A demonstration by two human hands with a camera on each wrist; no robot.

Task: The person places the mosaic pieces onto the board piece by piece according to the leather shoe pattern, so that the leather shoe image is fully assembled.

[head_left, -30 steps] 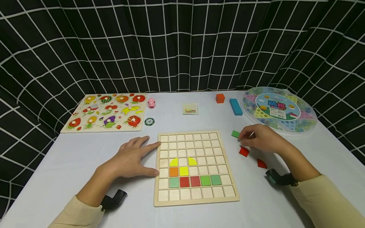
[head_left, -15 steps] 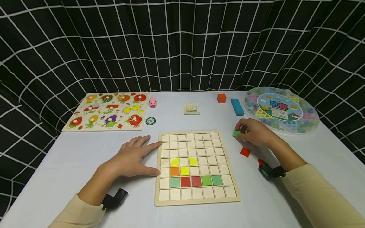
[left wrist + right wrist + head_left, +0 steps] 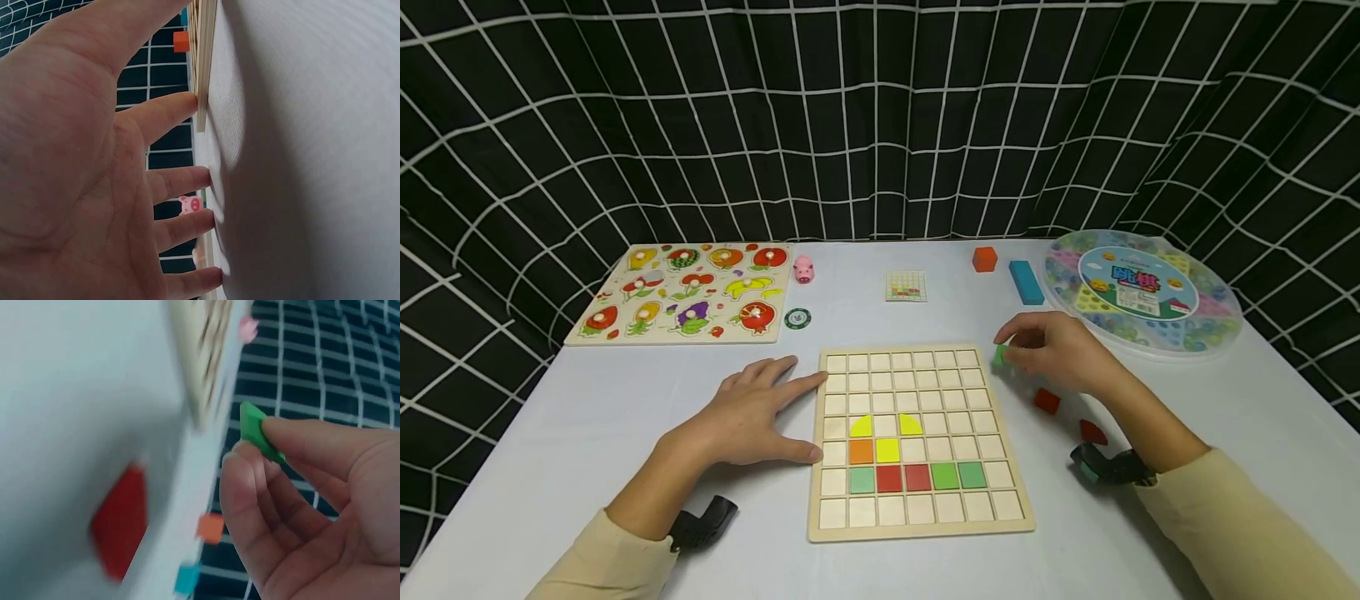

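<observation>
My right hand point(image 3: 1052, 350) pinches a green square tile point(image 3: 255, 430) between thumb and fingertips, just off the top right corner of the wooden grid board point(image 3: 921, 528). My left hand point(image 3: 741, 417) lies spread at the board's left side, its thumb and index fingertip against the edge. In the left wrist view the other fingertips point(image 3: 201, 219) rest on the white cloth. Colored tiles sit in the board's cells: a lower row of green and red squares, an orange square point(image 3: 861, 452) and a yellow square point(image 3: 887, 451) above, then two yellow quarter circles.
A red square tile point(image 3: 1047, 401) and a red quarter-circle tile point(image 3: 1093, 432) lie right of the board. Behind are a pattern card point(image 3: 906, 286), fruit puzzle point(image 3: 677, 292), pink pig point(image 3: 803, 270), poker chip point(image 3: 797, 318), orange block point(image 3: 985, 259), blue block point(image 3: 1026, 282) and round game box point(image 3: 1142, 292).
My right hand has moved left from near the red tile, taken hold of the green tile and carried it toward the board. My left hand has stayed at the board's edge.
</observation>
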